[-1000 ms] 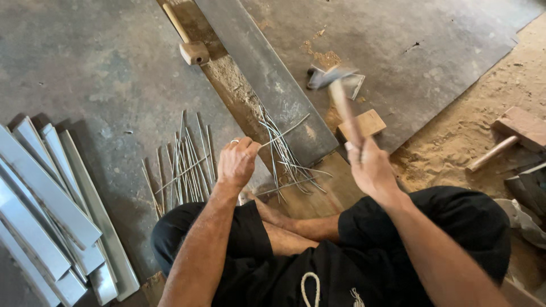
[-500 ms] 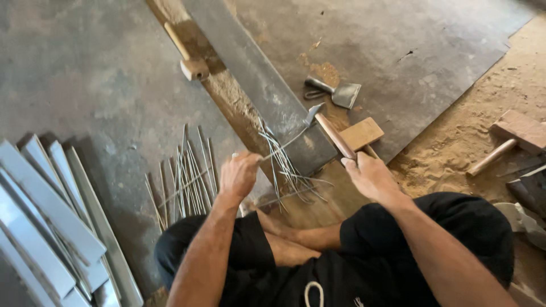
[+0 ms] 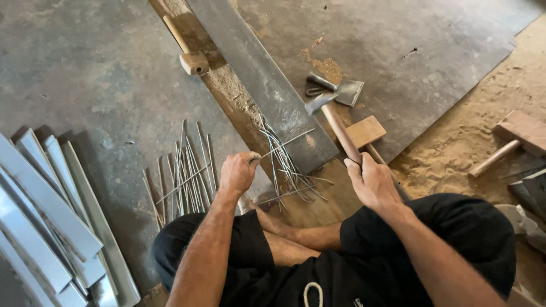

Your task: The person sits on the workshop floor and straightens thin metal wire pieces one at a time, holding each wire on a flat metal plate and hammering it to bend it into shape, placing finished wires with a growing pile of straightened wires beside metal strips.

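My right hand (image 3: 372, 183) grips the wooden handle of a hammer (image 3: 334, 121), its metal head raised just above the grey steel bar (image 3: 259, 68). My left hand (image 3: 238, 172) pinches one thin metal wire (image 3: 287, 142) and lays it across the lower end of that bar. A tangle of bent wires (image 3: 284, 170) lies between my hands. Straighter wires (image 3: 187, 170) sit in a bunch to the left of my left hand.
Folded sheet-metal strips (image 3: 45, 227) are stacked at the lower left. A wooden mallet (image 3: 187, 51) lies left of the bar, a second wooden mallet (image 3: 512, 136) at the right on sandy ground. A small metal hatchet head (image 3: 341, 91) and a wooden block (image 3: 365, 131) lie near the hammer.
The hammer came down onto the wire on the bar half a second ago and has lifted a little again. My left hand stayed on the wire.
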`<action>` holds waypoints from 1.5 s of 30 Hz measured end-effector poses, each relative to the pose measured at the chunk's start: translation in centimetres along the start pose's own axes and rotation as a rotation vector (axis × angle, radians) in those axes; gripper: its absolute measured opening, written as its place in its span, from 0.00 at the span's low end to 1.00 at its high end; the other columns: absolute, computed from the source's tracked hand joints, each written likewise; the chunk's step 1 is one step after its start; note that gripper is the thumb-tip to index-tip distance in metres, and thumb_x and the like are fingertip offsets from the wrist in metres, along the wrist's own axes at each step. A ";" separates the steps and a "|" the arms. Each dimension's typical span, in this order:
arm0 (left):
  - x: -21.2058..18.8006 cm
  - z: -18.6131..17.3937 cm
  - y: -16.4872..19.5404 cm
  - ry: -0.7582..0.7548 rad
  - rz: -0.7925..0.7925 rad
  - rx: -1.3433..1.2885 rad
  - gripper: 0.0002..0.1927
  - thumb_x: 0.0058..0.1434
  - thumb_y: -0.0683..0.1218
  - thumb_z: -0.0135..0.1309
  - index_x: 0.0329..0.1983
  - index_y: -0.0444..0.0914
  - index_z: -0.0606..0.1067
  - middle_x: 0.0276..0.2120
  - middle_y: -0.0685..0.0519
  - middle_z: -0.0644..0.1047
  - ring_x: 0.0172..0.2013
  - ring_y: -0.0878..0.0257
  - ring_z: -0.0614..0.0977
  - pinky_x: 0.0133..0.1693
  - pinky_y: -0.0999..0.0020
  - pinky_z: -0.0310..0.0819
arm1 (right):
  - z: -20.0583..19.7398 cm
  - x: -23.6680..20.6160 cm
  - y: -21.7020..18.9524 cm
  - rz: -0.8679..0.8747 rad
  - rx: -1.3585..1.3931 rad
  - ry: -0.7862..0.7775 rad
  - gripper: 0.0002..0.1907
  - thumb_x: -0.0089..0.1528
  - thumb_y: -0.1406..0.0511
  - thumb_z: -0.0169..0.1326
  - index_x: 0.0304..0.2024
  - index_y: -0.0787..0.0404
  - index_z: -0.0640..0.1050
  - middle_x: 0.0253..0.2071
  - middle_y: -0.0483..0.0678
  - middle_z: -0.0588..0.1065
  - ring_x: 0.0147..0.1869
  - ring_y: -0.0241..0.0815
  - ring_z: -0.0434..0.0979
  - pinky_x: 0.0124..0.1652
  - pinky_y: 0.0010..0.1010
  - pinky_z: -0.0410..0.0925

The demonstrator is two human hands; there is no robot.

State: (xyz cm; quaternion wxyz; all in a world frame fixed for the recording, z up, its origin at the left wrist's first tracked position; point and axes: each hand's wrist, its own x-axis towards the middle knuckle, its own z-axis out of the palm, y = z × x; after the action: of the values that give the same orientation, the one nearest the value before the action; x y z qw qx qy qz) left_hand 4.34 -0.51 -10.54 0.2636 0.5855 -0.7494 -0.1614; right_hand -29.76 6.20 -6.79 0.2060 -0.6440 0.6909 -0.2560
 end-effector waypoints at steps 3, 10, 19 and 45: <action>-0.2 0.1 0.1 -0.005 0.005 -0.012 0.07 0.61 0.47 0.59 0.39 0.43 0.83 0.35 0.44 0.82 0.38 0.43 0.83 0.40 0.51 0.77 | 0.3 -1.0 -0.4 -0.003 0.128 0.097 0.20 0.67 0.53 0.48 0.41 0.65 0.71 0.28 0.69 0.75 0.38 0.74 0.77 0.37 0.60 0.68; 0.1 0.5 0.4 0.030 -0.005 0.024 0.06 0.61 0.48 0.60 0.37 0.44 0.83 0.35 0.45 0.83 0.38 0.43 0.83 0.39 0.50 0.76 | 0.5 -1.4 -2.2 -0.001 -0.099 -0.101 0.21 0.67 0.51 0.49 0.39 0.64 0.71 0.28 0.68 0.76 0.35 0.73 0.77 0.37 0.61 0.68; 0.7 0.9 1.1 0.025 0.007 0.040 0.06 0.58 0.48 0.59 0.36 0.46 0.84 0.35 0.48 0.83 0.38 0.45 0.83 0.40 0.50 0.77 | 0.6 -0.7 -2.3 0.086 -0.092 -0.097 0.20 0.67 0.53 0.51 0.39 0.65 0.72 0.28 0.70 0.76 0.36 0.73 0.77 0.37 0.60 0.68; 1.5 -0.4 1.9 -0.068 -0.139 0.036 0.07 0.60 0.49 0.58 0.37 0.45 0.83 0.36 0.45 0.83 0.39 0.43 0.83 0.42 0.49 0.77 | 0.9 1.7 -3.1 0.116 -0.165 -0.167 0.24 0.67 0.50 0.49 0.45 0.67 0.73 0.33 0.72 0.75 0.40 0.77 0.75 0.40 0.62 0.67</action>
State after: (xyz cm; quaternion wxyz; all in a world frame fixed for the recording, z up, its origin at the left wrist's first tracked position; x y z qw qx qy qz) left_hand 2.75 -1.43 -8.86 0.2157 0.6349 -0.7182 -0.1858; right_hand -26.98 4.27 -5.49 0.2236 -0.6368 0.7261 -0.1315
